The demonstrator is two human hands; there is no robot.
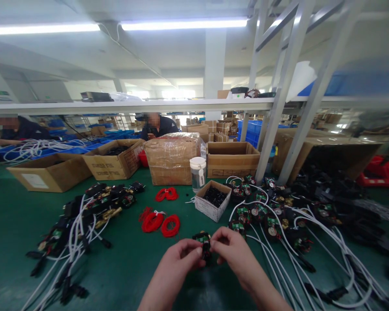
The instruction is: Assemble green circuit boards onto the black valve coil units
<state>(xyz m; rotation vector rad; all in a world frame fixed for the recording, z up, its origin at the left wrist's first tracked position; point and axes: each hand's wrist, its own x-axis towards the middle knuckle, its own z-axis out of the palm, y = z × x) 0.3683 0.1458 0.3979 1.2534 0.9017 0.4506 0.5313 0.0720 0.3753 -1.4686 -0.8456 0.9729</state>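
Note:
Both hands meet low in the middle over the green table (16,216). My left hand (180,259) and my right hand (234,252) pinch a small black part with a green circuit board (203,242) between their fingertips. Just beyond it lie red wire coils (160,223). A small open box of black pieces (213,199) stands a little farther back, to the right.
A pile of boards with white cables (81,220) lies at left, a larger one (278,216) at right. Cardboard boxes (171,157), a white-lidded jar (197,172) and a grey metal frame (278,112) stand behind. Two people sit beyond the table at left and centre.

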